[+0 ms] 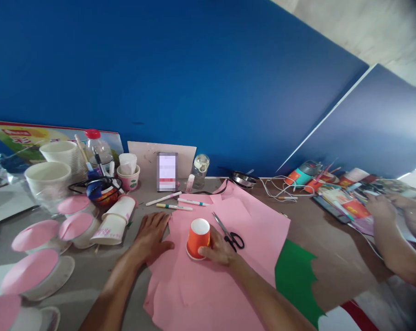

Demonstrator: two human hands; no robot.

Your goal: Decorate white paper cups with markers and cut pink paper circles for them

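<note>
R grip is on the orange cup: thumb across its near face, fingers round the R/far side, mostly hidden, so can't confirm all contacts. Cup sits directly L of R palm, no gap.

Key relation: cup's long axis approx vert., mouth-down, wide rim low, white base up. R grip crosses that axis from the R, thumb low, near the rim. Rim looks to be on the pink paper; can't 100% tell if there's a slight lift.

L grip: palm down, fingers straight, thumb out twd cup, nothing held AFAICT. It's L of cup, w/ bare paper btwn, at the paper's L edge, partly over the worktop. So R = nearer (in contact), L = near but apart.

Around R grip: scissors just beyond & R, blades angled away/L; green paper further R. Marker pens just beyond L fingertips; pink-topped cups well L of L grip.
</note>
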